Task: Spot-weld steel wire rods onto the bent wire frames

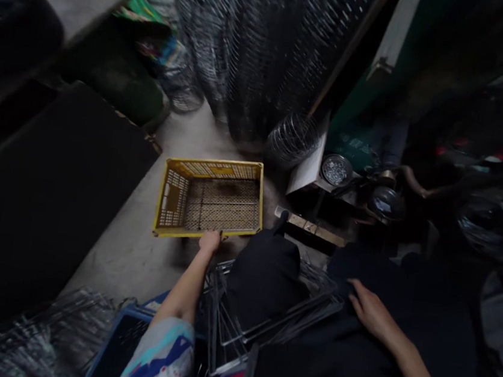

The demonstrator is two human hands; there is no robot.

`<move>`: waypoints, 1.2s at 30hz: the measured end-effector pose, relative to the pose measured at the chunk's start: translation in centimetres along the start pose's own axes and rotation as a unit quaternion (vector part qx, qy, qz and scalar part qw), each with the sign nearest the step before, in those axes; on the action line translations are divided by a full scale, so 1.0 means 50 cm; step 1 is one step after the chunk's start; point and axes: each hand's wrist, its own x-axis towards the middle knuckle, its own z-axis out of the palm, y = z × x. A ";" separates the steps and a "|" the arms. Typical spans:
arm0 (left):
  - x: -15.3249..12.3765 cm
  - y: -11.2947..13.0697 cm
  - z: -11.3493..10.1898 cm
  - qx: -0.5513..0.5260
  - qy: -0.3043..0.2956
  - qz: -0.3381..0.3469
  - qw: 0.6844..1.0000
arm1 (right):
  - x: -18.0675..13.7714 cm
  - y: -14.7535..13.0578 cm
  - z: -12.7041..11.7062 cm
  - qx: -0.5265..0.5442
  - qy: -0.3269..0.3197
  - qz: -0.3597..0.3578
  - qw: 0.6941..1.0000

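While a bin (116, 325) sits on the near side of the crate (223, 171) ahead, the left hand (210, 241) clamps the crate's near rim, frames (305, 311) lie to its near right, and farther right the right hand (371, 311), thumb and fingers apart, lies over cloth (430, 330).

Dim workshop — stacked wirework (268, 45), small metal pieces (336, 169) in bowl (335, 183).

Yellow lattice-walled crate (225, 205), open side up
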 end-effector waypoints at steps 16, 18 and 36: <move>-0.578 0.200 -0.152 -0.099 0.097 0.401 0.905 | -0.017 -0.011 -0.045 -0.043 0.067 -0.065 0.995; -0.585 0.215 -0.152 -0.070 0.104 0.400 0.908 | -0.034 -0.007 -0.055 -0.030 0.088 -0.086 0.992; -0.567 0.285 -0.197 -0.106 0.187 0.345 0.914 | -0.149 0.076 -0.106 0.012 0.217 -0.076 0.973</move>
